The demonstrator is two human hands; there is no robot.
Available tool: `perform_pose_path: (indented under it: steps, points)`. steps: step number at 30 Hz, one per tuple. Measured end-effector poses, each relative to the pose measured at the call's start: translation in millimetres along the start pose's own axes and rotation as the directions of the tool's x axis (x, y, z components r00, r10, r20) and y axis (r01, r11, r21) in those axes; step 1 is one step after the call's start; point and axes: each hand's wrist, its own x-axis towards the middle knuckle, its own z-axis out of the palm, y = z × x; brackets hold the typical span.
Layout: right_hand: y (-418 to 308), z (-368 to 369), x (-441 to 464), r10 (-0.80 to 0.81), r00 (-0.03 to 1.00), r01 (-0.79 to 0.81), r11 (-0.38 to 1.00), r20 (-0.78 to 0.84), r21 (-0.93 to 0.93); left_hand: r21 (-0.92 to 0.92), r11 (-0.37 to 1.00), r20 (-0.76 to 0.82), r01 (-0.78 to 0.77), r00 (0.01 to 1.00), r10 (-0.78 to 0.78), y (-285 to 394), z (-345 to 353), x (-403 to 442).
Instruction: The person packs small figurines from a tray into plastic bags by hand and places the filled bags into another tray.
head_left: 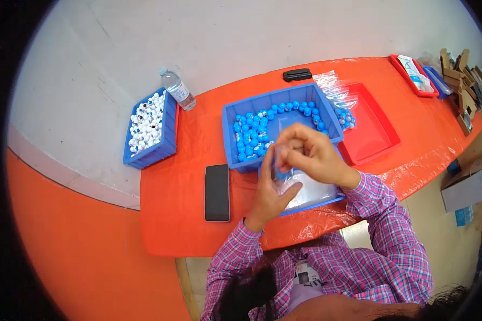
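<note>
My left hand [269, 197] grips a small clear plastic bag [281, 181], held upright over the front of the blue bin. Above the bag's top, my right hand [317, 156] has its fingers curled in a pinch; whatever they hold is hidden and slightly blurred. Just beyond both hands stands a blue bin [231, 156] with many small blue balls [250, 134] along its left, back and right sides. Beneath my hands, nearer my body, a second blue tray [326, 201] holds flat clear bags [311, 193].
Right of the bin, a red tray [377, 145] has clear bags [334, 88] and bagged blue balls [346, 119] at its left edge. A phone [217, 192], water bottle [178, 90], bin of white balls [154, 149] and black object [296, 75] surround it. Cardboard pieces [459, 83] lie far right.
</note>
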Motion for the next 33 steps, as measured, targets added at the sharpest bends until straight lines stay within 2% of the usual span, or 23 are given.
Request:
perform_pose_path:
  steps: [1, 2, 3, 4, 6, 8, 9, 11, 12, 16, 17, 19, 21, 23, 24, 26, 27, 30, 33]
  points:
    - [2.0, 2.7, -1.2, -0.038, 0.998, 0.037, 0.999, 0.058, 0.007, -0.035, 0.999, 0.032, 0.011, 0.999, -0.010, -1.7, -1.6, -0.9]
    - [-6.3, 3.7, -2.5, -0.004, 0.999, 0.002, 0.999, 0.053, 0.034, -0.035, 0.999, 0.034, 0.013, 0.999, -0.012, -0.1, -3.3, -0.7]
    - [-14.5, 4.3, -3.7, 0.029, 0.998, -0.032, 0.998, 0.051, 0.061, -0.242, 0.964, 0.070, 0.109, 0.993, -0.094, 3.7, -5.6, 0.2]
    - [-14.0, 0.1, -2.1, 0.031, 0.998, -0.034, 0.997, 0.052, 0.063, -0.435, 0.877, 0.121, 0.203, 0.979, -0.167, 8.2, -7.8, 1.1]
    - [-12.1, -18.0, 7.4, -0.132, 0.968, 0.099, 0.982, -0.212, -0.162, -0.739, 0.567, 0.253, 0.363, 0.930, -0.266, 13.7, -10.9, 1.8]
    - [-6.3, -36.3, 15.9, -0.112, 0.969, 0.025, 0.931, -0.219, -0.363, -0.771, 0.524, 0.266, 0.363, 0.930, -0.253, 10.4, -12.8, 2.4]
    - [-1.0, -40.5, 17.6, -0.112, 0.970, 0.026, 0.931, -0.216, -0.365, -0.797, 0.480, 0.283, 0.367, 0.929, -0.240, 7.4, -13.8, 2.6]
    - [9.6, -44.5, 19.6, 0.007, 1.000, -0.013, 0.935, -0.019, -0.354, -0.838, 0.392, 0.318, 0.379, 0.924, -0.213, 3.4, -15.6, 2.9]
    - [11.9, -43.5, 19.7, 0.007, 1.000, -0.014, 0.936, -0.020, -0.352, -0.837, 0.393, 0.318, 0.380, 0.923, -0.216, 2.9, -15.8, 2.9]
    - [18.8, -34.3, 20.9, 0.088, 0.993, -0.079, 0.991, 0.073, -0.112, -0.821, 0.414, 0.320, 0.394, 0.917, -0.239, 1.5, -15.1, 2.3]
    - [21.1, -34.9, 20.7, 0.081, 0.995, -0.075, 0.992, 0.062, -0.106, -0.821, 0.413, 0.320, 0.395, 0.917, -0.240, 1.9, -14.5, 1.9]
    - [20.1, -38.0, 21.0, 0.071, 0.996, -0.066, 0.993, 0.049, -0.102, -0.773, 0.501, 0.292, 0.389, 0.920, -0.262, 3.8, -13.0, 1.2]
    - [11.8, -49.2, 20.9, 0.062, 0.996, -0.071, 0.987, -0.063, -0.142, -0.715, 0.582, 0.275, 0.387, 0.922, -0.274, 5.0, -10.7, 2.6]
    - [-3.6, -69.2, 21.9, -0.113, 0.966, 0.073, 0.982, -0.231, -0.175, -0.712, 0.584, 0.292, 0.390, 0.921, -0.258, 2.8, -9.9, 4.8]
    - [-12.3, -82.3, 18.8, -0.119, 0.962, 0.073, 0.979, -0.244, -0.189, -0.707, 0.590, 0.293, 0.389, 0.921, -0.256, 1.6, -12.0, 5.0]
    - [-26.9, -112.2, 6.9, -0.092, 0.894, -0.003, 0.978, -0.439, -0.209, -0.696, 0.604, 0.290, 0.387, 0.922, -0.257, -0.4, -16.2, 4.8]
    - [-26.8, -128.4, 0.1, -0.096, 0.888, -0.004, 0.977, -0.449, -0.215, -0.695, 0.601, 0.303, 0.394, 0.919, -0.252, -0.8, -16.5, 4.9]
    - [-1.1, -181.3, -23.8, 0.017, 0.859, -0.160, 0.958, -0.512, -0.236, -0.683, 0.615, 0.289, 0.395, 0.919, -0.270, -1.7, -16.7, 4.4]
    - [21.2, -201.8, -40.0, 0.101, 0.845, -0.269, 0.930, -0.526, -0.252, -0.679, 0.618, 0.289, 0.395, 0.919, -0.270, -2.8, -16.7, 3.9]
